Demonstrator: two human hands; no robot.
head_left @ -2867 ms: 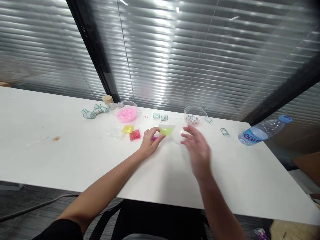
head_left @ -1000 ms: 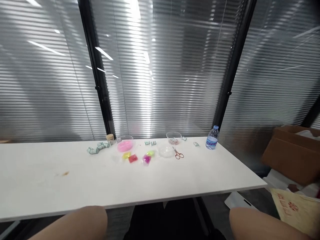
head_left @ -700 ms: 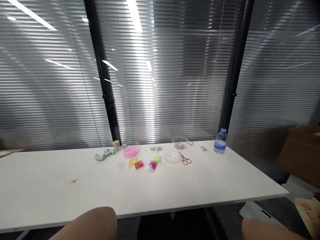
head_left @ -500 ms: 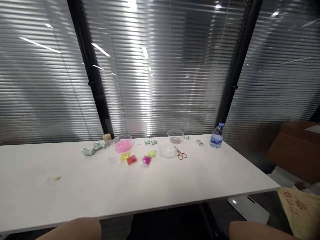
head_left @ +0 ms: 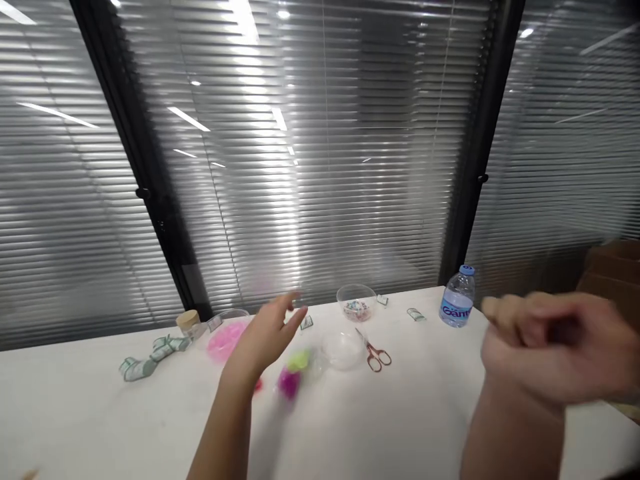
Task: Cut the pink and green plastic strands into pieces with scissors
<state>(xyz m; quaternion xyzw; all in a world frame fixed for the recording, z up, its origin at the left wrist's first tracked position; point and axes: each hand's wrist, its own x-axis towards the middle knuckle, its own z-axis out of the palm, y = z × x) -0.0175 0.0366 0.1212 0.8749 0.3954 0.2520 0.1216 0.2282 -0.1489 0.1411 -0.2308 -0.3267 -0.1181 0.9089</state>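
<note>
Bare hands hovering over white desk [head_left: 375,433], bright packets lying between.
Left hand [head_left: 265,337] is hanging with thumb and fingers parted, just left of the lime packet [head_left: 299,361] and purple packet [head_left: 289,383], both sitting inward from the far edge; right hand [head_left: 555,347], blurring, is showing curled fingers by the right edge, cannot tell if pinching anything. Clear plastic bottle [head_left: 457,298] is standing near the far right corner; red-handled scissors [head_left: 370,346] are lying beside a clear round dish [head_left: 343,352].

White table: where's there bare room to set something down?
Front right, between the scissors and your right forearm; also front left, before the green-white bundles, left of your left forearm. It's crowded from your left hand past the purple packet and clear bowl to the scissors.
</note>
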